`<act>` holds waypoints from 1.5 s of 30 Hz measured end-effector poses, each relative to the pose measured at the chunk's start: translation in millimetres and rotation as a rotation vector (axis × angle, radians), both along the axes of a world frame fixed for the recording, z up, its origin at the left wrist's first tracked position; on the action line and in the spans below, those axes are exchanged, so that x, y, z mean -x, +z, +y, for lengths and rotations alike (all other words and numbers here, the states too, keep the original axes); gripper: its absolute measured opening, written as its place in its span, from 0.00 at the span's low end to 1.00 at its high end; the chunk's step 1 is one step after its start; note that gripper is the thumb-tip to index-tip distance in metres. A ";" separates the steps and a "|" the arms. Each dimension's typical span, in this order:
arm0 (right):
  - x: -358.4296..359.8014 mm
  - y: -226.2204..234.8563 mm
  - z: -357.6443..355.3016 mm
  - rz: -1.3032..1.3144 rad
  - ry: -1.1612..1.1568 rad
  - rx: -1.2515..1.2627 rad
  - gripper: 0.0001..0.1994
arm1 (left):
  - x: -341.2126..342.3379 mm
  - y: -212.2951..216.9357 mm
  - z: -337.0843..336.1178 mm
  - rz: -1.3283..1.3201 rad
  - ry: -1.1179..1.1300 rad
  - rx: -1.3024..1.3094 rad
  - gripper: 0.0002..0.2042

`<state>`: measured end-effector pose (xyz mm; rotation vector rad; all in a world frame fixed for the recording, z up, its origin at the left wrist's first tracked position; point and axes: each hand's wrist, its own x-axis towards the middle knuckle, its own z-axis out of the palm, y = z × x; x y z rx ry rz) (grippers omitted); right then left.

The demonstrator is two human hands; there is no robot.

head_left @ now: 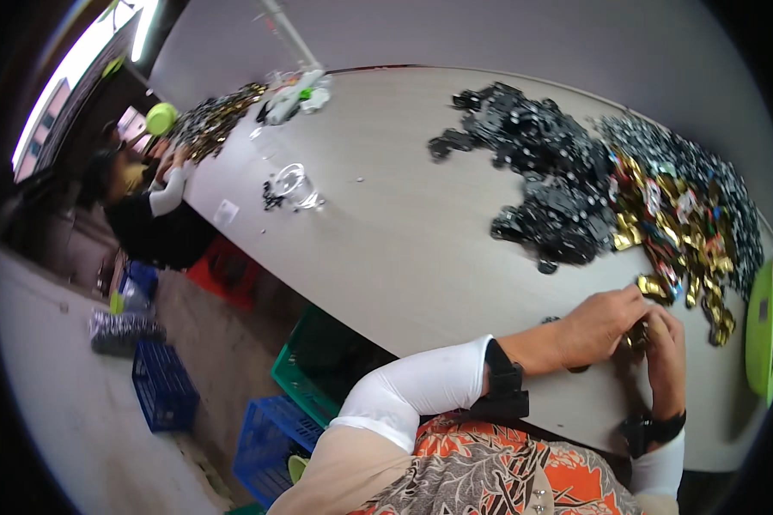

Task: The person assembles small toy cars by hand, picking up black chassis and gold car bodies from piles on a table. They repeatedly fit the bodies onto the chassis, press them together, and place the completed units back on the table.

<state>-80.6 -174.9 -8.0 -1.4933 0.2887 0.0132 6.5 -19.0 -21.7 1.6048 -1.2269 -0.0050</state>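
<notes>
My left hand [605, 326] and my right hand [665, 348] meet over the near right part of the table, fingertips pinched together. Between and just below them shows a small shiny gold piece [636, 336], partly hidden by the fingers. Right beyond the fingertips spreads a pile of shiny gold pieces [691, 249], with some red and white bits among them. To its left lies a large heap of glossy black pieces [558, 210]. A few dark pieces lie on the table by my left wrist, partly covered by it.
Small silvery-grey pieces [670, 150] are heaped along the wall, and a lime-green basin [760, 330] stands at the right edge. A clear plastic cup [296, 186] lies farther left. Two people sit at the table's far left. Green [294, 365] and blue crates [262, 446] stand below the table edge.
</notes>
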 end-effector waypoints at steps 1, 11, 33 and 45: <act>1.7 4.5 1.6 -0.008 -0.019 -0.066 0.14 | -1.7 -4.7 0.3 0.046 0.015 0.012 0.14; 8.7 -6.2 10.4 -0.229 -0.053 0.186 0.23 | -8.8 -10.0 1.2 0.378 0.080 0.195 0.12; 0.9 2.8 19.7 -0.353 -0.150 0.471 0.14 | 2.0 4.1 5.8 1.215 -0.160 0.213 0.20; 3.2 21.5 18.5 -0.213 -0.132 0.089 0.19 | -7.9 5.0 8.9 1.239 -0.248 0.195 0.25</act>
